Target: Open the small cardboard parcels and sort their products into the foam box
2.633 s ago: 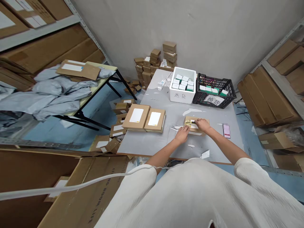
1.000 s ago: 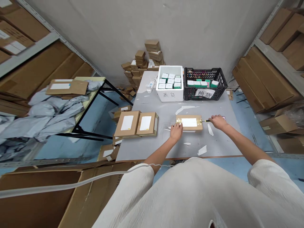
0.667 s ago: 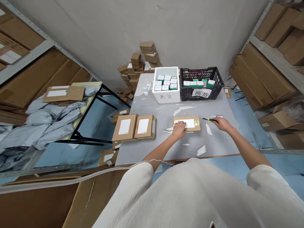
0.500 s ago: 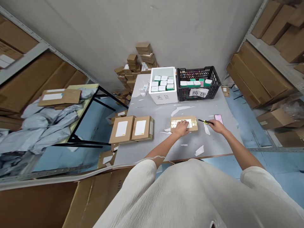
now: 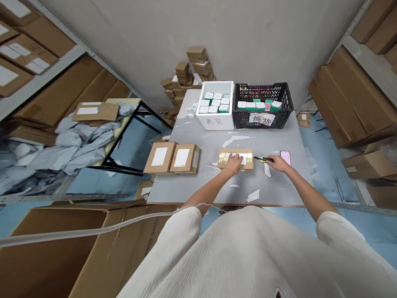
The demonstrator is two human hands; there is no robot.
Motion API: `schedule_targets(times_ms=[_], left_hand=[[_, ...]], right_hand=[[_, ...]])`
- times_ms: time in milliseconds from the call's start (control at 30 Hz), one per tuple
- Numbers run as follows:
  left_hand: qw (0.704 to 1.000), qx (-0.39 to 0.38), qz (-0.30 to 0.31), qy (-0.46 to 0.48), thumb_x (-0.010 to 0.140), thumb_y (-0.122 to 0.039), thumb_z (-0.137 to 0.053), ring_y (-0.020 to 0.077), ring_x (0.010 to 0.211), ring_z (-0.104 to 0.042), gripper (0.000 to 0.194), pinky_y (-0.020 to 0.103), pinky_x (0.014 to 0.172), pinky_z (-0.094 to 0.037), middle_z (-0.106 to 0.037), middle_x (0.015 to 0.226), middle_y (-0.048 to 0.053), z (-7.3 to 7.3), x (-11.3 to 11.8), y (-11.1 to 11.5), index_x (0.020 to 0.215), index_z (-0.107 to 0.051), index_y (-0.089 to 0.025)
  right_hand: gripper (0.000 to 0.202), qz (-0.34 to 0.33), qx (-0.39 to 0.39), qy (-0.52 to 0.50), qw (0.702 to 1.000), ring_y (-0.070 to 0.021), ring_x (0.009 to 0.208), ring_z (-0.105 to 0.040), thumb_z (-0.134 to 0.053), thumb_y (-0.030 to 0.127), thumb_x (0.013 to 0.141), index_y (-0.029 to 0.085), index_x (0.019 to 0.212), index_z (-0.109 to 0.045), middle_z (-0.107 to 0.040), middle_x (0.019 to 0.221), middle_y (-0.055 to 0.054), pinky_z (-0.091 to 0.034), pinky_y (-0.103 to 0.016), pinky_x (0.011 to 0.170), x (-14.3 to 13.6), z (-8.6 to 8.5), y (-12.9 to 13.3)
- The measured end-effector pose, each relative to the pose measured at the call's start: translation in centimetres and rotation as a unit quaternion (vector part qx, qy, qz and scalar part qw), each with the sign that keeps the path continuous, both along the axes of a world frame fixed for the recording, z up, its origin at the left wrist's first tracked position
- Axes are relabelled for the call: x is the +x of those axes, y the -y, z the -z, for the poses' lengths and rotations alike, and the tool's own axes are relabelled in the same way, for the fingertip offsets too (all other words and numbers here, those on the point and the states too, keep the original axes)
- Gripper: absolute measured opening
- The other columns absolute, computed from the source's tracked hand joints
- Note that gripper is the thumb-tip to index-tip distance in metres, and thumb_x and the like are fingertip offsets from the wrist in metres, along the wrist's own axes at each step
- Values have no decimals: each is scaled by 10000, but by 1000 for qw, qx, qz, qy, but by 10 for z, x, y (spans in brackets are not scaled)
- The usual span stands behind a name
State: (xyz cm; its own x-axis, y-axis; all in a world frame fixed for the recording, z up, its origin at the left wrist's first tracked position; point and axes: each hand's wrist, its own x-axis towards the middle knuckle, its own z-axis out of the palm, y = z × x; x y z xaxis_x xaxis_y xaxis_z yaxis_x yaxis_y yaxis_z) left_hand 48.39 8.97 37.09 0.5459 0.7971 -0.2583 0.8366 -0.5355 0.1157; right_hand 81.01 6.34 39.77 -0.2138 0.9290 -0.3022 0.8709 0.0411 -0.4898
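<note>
A small brown cardboard box (image 5: 222,163) with shiny clear tape and a white label lies on the grey table. My left hand (image 5: 233,162) rests on top of it with the fingers spread and lying on the label area. In my right hand (image 5: 278,162) is a black and yellow utility knife (image 5: 263,159), its handle gripped in closed fingers. The knife's tip points left and is right by the box's right end; whether it touches the cardboard I cannot tell. A phone (image 5: 285,157) with a lit pink screen lies just behind my right hand.
Two labelled cartons (image 5: 159,157) sit at the table's left. At the back stand a white foam box (image 5: 217,122) and a black plastic crate (image 5: 285,118), both holding white-and-green boxes. Paper scraps (image 5: 253,195) lie on the table (image 5: 211,186). A large open carton (image 5: 124,244) stands front left.
My right hand has brought the utility knife left, closer to the box's right end. My left hand stays on the box. The whole view has shifted slightly.
</note>
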Motion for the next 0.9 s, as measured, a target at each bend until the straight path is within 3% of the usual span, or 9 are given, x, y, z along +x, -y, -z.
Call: schedule_targets(times_ms=[367,633,900], left_hand=[[1000,10,-1,0,878,-267,-820,313,1359,-598,643,528,1337,-223,-614,1404,108,-3,-1,13,1448,-523,-288],[1000,17,0,0,867,-276,-822,319,1344,-605,657,546,1334,-216,-637,1391,121,-2,-2,15,1456,-533,-297],[1000,13,-6,9,857,-292,-846,323,1290,-614,649,571,1311,-250,-626,1395,98,-3,-5,21,1432,-546,-334]], right_hand=[[347,-133,6,82,988,-232,955,-688,-493,322,1059,244,1224,-788,-801,1144,-88,-401,-271,734,-19,-8,-34],[293,-66,-79,-70,992,-186,714,-568,-526,427,980,226,909,-728,-674,742,-8,-394,-272,652,-14,-1,-11],[363,-8,-173,-185,967,-150,625,-513,-624,574,876,213,858,-661,-632,721,-1,-384,-248,551,-4,17,13]])
